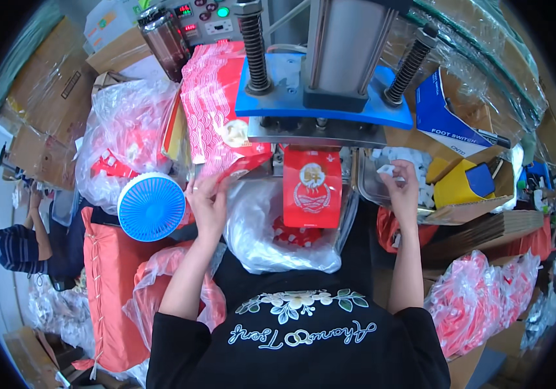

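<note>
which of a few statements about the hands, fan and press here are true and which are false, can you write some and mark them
1. The right hand holds a small white piece in its fingers. True.
2. The fan is to the left of the left hand. True.
3. The fan's grille is red. False: it is blue.
4. A red pouch sticks out from under the press toward the person. True.
5. The left hand is touching that pouch. False: it is to the left of the pouch, apart from it.
</note>
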`<state>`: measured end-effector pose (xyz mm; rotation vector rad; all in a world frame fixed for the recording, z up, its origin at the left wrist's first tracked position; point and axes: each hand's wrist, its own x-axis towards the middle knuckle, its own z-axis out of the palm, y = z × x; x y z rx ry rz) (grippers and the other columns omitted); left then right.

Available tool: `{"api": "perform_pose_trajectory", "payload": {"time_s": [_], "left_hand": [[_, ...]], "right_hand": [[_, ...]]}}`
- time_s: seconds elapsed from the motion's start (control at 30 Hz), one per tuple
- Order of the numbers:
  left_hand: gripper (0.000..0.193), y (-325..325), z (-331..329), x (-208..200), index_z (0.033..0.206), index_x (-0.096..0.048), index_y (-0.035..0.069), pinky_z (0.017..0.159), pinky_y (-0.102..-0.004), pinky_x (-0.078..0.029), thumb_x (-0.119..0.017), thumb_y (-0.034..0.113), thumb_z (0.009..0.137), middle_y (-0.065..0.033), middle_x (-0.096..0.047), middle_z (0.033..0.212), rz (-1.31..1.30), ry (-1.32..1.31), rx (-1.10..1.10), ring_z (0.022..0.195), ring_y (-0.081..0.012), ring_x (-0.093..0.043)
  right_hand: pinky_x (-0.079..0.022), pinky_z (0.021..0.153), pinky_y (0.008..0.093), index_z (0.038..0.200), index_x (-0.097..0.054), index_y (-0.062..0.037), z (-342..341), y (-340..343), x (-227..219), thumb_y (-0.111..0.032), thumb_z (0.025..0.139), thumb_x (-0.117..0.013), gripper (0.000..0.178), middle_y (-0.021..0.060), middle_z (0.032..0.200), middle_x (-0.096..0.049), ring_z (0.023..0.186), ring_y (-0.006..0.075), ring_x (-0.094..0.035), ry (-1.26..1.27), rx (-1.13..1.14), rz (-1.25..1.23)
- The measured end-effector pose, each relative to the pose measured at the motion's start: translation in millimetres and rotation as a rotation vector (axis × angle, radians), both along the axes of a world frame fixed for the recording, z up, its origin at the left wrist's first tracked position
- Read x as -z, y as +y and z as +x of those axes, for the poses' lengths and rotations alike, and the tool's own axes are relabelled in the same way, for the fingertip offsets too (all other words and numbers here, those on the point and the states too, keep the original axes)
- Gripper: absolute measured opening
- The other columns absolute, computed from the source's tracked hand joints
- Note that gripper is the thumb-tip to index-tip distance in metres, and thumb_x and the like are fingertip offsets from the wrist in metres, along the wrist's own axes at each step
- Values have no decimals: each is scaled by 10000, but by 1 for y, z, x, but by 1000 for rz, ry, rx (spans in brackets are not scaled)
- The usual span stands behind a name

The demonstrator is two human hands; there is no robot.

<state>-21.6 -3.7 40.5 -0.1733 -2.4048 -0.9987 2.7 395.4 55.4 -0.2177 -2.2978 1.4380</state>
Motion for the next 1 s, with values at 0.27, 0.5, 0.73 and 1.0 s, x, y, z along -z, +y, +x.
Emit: {"api": "perform_pose_trajectory", "payload": {"time_s": [0.27,0.5,0.73,1.0], "left_hand": [[92,56,36,6,887,-728,-11,636,-237,-447,-741,42,814,-42,-687,764,396,-342,320,697,-85,-592],[141,68,56,26,910,-714,-13,647,-286,-480,-726,101,827,-108,-684,849,345,-484,597,695,-161,-637],[308,97,22,12,867,-700,-62,576,-270,-443,-700,245,887,-46,-645,647,475,-612,377,639,-45,-526],[283,124,-14,-3,922,-680,-90,554,-252,-482,-715,188,880,-66,-674,769,1178,-791,308,624,-109,-611]], "right_hand": [[-429,829,372,956,-710,-69,14,-74,-59,-165,740,-786,249,73,873,-646,888,257,-572,201,-340,492],[-422,857,383,939,-718,-78,15,-87,-51,-178,733,-780,238,46,887,-666,914,245,-574,94,-816,639],[-495,858,406,1125,-665,-50,12,-57,-49,-284,806,-756,406,146,1107,-660,1022,321,-619,42,-321,499],[-527,744,467,1060,-687,-100,27,40,-26,-311,833,-698,310,170,904,-709,831,370,-678,-424,214,967]]}}
